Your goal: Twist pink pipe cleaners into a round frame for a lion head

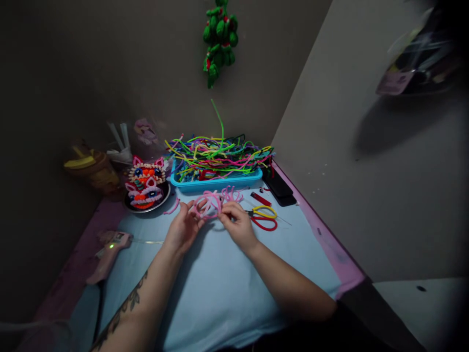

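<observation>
Above the light blue cloth, a loose bundle of looped pink pipe cleaners is held between both hands. My left hand curls around its left side, fingers behind the loops. At the right side, my right hand pinches the bundle between thumb and fingers. More short pink pipe cleaners lie just behind my right hand. Scissors with one yellow and one red handle rest to its right, their blades partly hidden. Left of the bundle lies a small pink pipe cleaner piece.
A blue tray piled with colourful pipe cleaners stands at the back. A bowl holds fuzzy animal-face pieces. At left lies a pink glue gun with a lit green light. A black phone-like object and red strip lie right.
</observation>
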